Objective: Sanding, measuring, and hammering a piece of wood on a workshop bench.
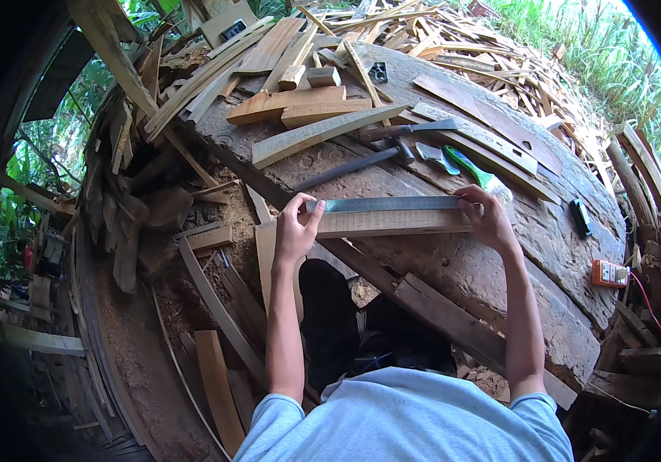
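A steel ruler [392, 204] lies lengthwise along a squared piece of wood [396, 223], in front of my body at the near edge of the workbench. My left hand [297, 229] pinches the ruler's left end, its thumb by the tip. At the opposite end my right hand [486, 219] is closed on the ruler, with fingers over the wood's end. Just beyond them rest a hammer [357, 166] and a brush with a green handle [469, 165]. A flat-bladed tool with a wooden handle [411, 129] lies farther back.
The thick, worn wooden bench [550, 254] has offcuts [323, 108] piled at its far left. An orange power socket [609, 273] with a red cord sits at the right, near a small black object [580, 218]. Scrap wood [219, 389] litters the ground on the left.
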{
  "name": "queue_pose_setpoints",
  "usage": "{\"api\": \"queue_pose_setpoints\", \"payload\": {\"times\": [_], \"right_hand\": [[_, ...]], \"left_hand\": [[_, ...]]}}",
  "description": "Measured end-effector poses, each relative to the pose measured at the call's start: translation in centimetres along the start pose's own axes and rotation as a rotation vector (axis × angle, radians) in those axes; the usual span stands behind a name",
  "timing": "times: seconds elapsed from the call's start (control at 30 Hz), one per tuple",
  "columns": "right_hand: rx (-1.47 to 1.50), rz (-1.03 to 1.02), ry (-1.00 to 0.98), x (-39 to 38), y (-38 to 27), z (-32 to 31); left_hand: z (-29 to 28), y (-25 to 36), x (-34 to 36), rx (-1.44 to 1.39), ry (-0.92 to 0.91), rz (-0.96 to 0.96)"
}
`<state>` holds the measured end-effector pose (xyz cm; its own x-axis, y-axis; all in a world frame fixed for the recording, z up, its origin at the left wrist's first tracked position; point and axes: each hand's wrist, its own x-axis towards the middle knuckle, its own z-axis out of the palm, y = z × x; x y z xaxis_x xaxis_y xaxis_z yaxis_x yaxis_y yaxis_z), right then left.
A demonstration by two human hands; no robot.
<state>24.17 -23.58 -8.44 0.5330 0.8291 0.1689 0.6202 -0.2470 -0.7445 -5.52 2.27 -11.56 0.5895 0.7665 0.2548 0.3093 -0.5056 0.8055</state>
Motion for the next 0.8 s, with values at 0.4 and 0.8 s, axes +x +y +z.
{"api": "queue_pose_setpoints", "payload": {"times": [0.4,0.8], "right_hand": [[-0.064,0.085,0.063,0.0,-0.5,0.9],[-0.148,0.062,0.063,0.0,-0.2,1.1]], "left_hand": [[-0.7,-2.3,-3.5,-0.266,0.212,0.113],[-0.1,-3.7,-4.8,-0.503,0.177,0.103]]}}
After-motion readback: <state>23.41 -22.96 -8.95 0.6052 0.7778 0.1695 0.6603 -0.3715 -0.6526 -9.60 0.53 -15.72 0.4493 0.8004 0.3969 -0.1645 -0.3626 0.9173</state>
